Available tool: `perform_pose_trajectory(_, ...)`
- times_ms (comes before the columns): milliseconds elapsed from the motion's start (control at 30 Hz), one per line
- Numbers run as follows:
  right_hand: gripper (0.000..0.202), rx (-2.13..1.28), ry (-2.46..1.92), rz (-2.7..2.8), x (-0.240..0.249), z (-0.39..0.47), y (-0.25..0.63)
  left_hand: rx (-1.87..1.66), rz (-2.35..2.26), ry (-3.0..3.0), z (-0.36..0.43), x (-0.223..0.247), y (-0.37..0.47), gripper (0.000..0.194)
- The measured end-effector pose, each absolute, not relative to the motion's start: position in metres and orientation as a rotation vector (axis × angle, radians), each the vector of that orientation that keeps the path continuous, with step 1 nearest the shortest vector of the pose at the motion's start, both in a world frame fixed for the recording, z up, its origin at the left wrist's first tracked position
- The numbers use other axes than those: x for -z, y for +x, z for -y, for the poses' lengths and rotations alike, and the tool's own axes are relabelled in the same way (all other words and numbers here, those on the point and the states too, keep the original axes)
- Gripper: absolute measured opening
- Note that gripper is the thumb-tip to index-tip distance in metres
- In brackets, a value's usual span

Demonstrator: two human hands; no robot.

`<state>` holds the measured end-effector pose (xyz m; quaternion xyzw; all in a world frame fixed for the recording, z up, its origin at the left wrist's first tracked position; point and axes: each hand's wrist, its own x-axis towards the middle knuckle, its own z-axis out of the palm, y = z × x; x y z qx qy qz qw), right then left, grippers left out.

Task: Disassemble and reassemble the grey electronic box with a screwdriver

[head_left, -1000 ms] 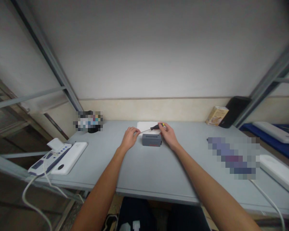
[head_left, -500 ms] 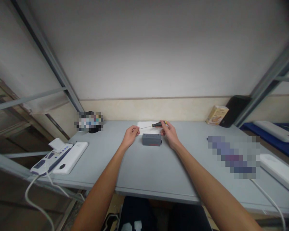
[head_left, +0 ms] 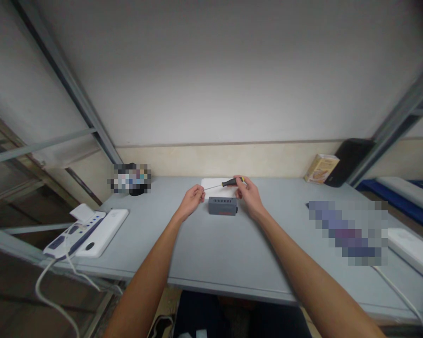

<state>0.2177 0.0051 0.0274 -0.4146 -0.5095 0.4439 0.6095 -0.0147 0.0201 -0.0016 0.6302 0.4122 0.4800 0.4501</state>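
Note:
A screwdriver [head_left: 228,182] with a black and yellow handle is held level above the desk. Its handle lies in the fingers of my right hand [head_left: 247,191], which is closed round it. My left hand [head_left: 193,198] is closed in a pinch at the tip end of the thin metal shaft; whether a small part sits at the tip is hidden by the fingers. Just in front of the screwdriver, between both hands, a dark grey box with vent slots [head_left: 223,206] rests on the desk. Behind the box lies a white sheet [head_left: 211,182], partly covered.
On the left are a power strip [head_left: 88,231] with cables and a white flat device [head_left: 107,230]. A blurred-out item [head_left: 131,179] stands at the back left. Back right, a yellow carton [head_left: 321,169] leans near a black case [head_left: 352,162]. A pixelated object [head_left: 341,230] lies at right.
The hands and screwdriver hold nearly the same pose. The view has shifted very slightly, so things at the sides appear a little further outward.

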Motion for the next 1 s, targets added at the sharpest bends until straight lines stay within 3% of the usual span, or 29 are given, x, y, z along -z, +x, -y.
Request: perform_pose_trajectory(1000,0.046,-0.898,-0.912,1.282,-0.043,0.0,0.223,-1.254,-1.123,1.851,-0.012,-0.008,-0.01,0.029)
